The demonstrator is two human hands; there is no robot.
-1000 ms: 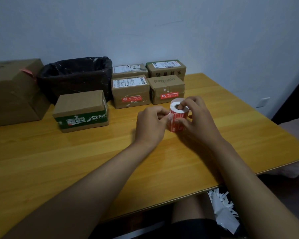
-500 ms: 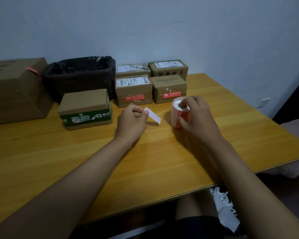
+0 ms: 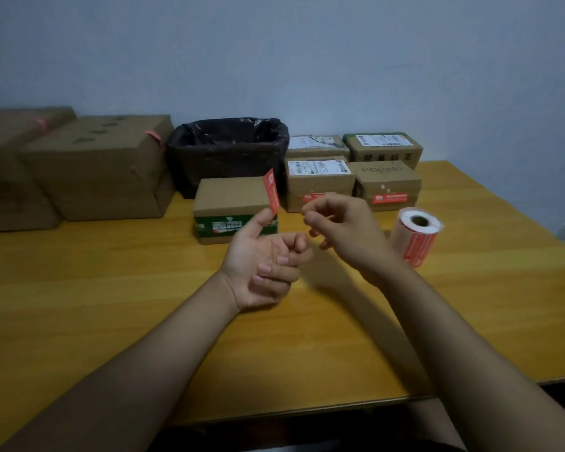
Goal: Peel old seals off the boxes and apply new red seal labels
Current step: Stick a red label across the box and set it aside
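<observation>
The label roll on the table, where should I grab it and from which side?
The label roll stands on end, apart from the boxes, its hollow core facing up. The right hand hovers just left of it holding nothing, while the left hand pinches the red label. Probably best: come from above and left, grip across the round sides, or hook a finger into the core.

Seven cardboard boxes are sitting on the surface [image 3: 111, 288]: two large boxes [image 3: 98, 164] at far left, one green-banded box [image 3: 232, 203] at centre, four small boxes [image 3: 320, 181] at far right. One black-lined bin [image 3: 229, 148], one label roll [image 3: 416, 238] and one loose red label [image 3: 272, 194] are showing.
</observation>
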